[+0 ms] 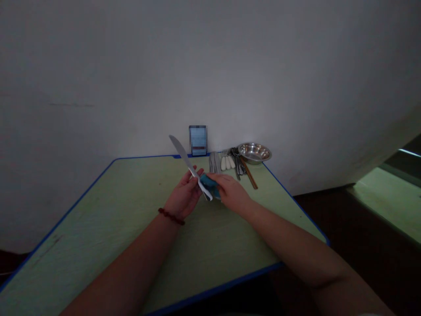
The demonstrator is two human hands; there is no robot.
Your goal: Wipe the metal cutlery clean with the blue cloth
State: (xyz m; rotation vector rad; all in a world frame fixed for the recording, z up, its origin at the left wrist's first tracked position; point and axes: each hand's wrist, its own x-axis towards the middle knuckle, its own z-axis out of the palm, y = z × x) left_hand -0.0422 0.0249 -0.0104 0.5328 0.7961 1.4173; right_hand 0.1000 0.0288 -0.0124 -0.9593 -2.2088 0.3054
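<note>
Our left hand (184, 196) is closed around the knife (188, 163) near where blade meets handle, palm turned up, and holds it above the worktop (108, 219) with the blade slanting up and away to the left. Our right hand (232, 191) is closed too, pinching a blue cloth (211, 185) against the pale handle end of the knife, so both hands meet on the one piece just past the middle of the worktop.

We judge the step in hand to be wiping the knife, with the cloth at the handle and the blade not yet covered by it (whether the blade is already clean we cannot tell in this dim light).

As we see it, the next move calls for a firm hold by the left hand while the cloth slides along the metal, with the fingers kept on the flat sides and off the cutting edge. The tip needs room, since it points toward the wall (210, 66).

More cutlery (226, 162) lies bunched at the far edge, with a pair of brown chopsticks (249, 174) beside it and a metal bowl (254, 152) just behind. A small card (198, 140) stands against the wall.
</note>
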